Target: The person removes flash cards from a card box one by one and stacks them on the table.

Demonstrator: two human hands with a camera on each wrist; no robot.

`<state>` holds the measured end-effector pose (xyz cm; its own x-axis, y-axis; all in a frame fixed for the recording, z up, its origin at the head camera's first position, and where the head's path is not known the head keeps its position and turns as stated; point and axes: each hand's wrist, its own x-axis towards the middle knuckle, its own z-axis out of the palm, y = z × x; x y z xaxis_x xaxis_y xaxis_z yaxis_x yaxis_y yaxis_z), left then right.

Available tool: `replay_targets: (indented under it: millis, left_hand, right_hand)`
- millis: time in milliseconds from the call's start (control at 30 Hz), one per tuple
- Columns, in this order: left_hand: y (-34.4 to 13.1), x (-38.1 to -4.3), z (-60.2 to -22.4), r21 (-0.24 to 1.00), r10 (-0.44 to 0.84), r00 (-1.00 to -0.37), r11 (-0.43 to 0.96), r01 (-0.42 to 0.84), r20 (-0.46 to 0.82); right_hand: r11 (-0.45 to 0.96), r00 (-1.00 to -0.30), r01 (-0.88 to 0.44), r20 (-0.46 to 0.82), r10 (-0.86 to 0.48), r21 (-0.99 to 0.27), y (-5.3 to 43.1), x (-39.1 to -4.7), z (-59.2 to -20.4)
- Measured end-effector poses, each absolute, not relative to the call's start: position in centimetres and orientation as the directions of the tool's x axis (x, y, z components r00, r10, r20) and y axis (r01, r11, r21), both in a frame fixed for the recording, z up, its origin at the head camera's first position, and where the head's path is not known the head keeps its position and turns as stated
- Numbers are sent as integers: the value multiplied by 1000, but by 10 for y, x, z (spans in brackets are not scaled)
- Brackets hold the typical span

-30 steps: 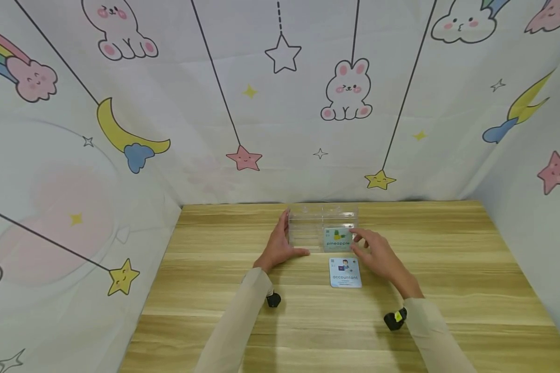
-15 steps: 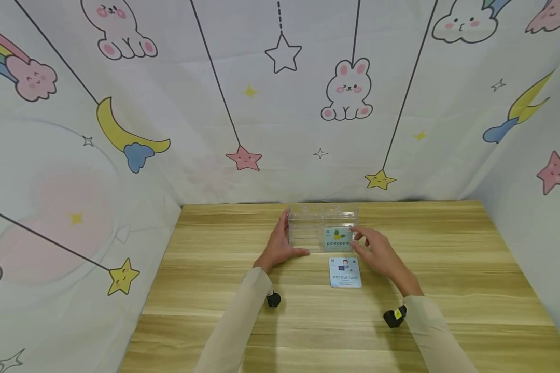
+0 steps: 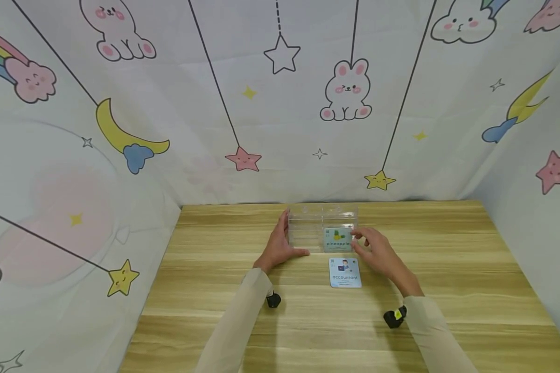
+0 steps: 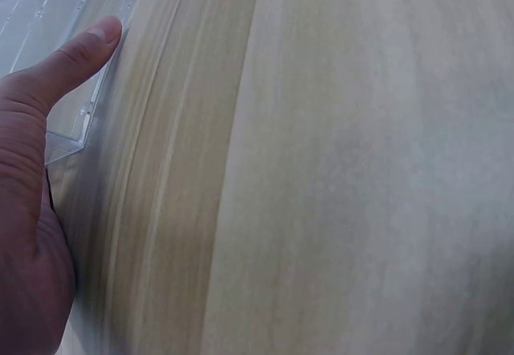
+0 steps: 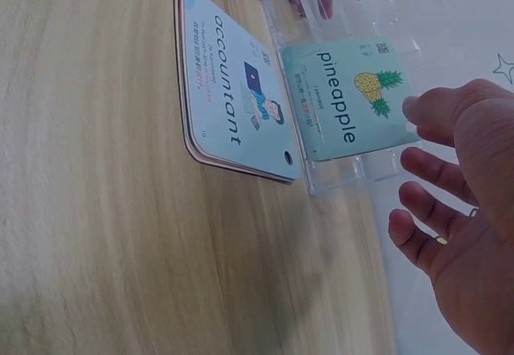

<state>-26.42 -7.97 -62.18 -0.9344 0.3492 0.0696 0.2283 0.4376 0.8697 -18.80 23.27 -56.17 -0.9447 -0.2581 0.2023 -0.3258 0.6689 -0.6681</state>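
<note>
Hands and clear two-part box, as I see them from my remote station. The clear box (image 3: 305,234) rests on the wood-grain table (image 3: 317,331), between my left hand (image 3: 277,246) and my right hand (image 3: 375,251), which are well apart. The left is spread about the box's left end: thumb straight along the front edge, fingers along the side. The pineapple card (image 3: 338,240) sits face toward me in the right compartment, beside the right hand, whose thumb and index finger meet its right edge; the remaining fingers are loosely curved. I cannot tell whether the thumb and index finger pinch the card or merely touch it. The accountant stack (image 5: 237,90), several cards thick in the right wrist view, lies face up on the table just in front of that compartment, near the right hand's thumb and clear of both hands.
</note>
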Motion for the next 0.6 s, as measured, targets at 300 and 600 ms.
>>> replay_targets:
  millis: [300, 600]
  left_hand:
    - [-80, -264, -623, 865, 352, -932, 438, 246, 87]
    - [-79, -265, -623, 860, 352, -932, 445, 248, 86]
  right_hand:
    - [656, -945, -325, 202, -258, -681, 232, -189, -563]
    - [649, -944, -328, 216, -248, -687, 232, -188, -563]
